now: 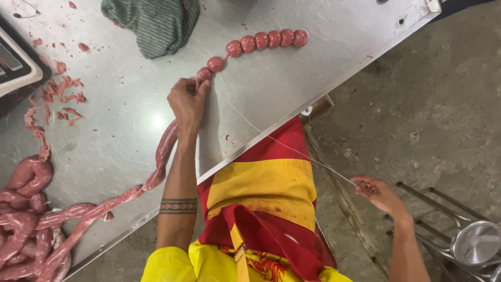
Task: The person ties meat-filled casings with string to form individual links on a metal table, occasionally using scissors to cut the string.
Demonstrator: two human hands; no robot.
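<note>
Left hand [187, 104] sits on the steel table [292, 89], fingers [201, 87] pressed together and pinching the sausage casing [164, 149] right where the long unlinked part meets the tied links. Tied sausage balls [261, 40] run in a row from the hand toward the far right, touching one another, resting flat on the table. The unlinked casing trails from the hand toward the near left, ending in a heap of raw sausage coils [31, 230] at the near-left table edge.

Right hand [378, 194] is off the table, out over the concrete floor [428, 94] on the right, fingers closed and pinching a thin white string [292, 149]. String is pulled taut, running from that hand up-left across the table edge to the left hand's pinch point.

Meat scraps [65, 96] scattered on the far-left table. Green cloth [154, 23] bunched at the far edge, apart from the links. Red-and-yellow apron [266, 209] hangs between the arms. Metal rack [443, 219] with a round metal bowl [476, 243] near right, just beside the right forearm.
</note>
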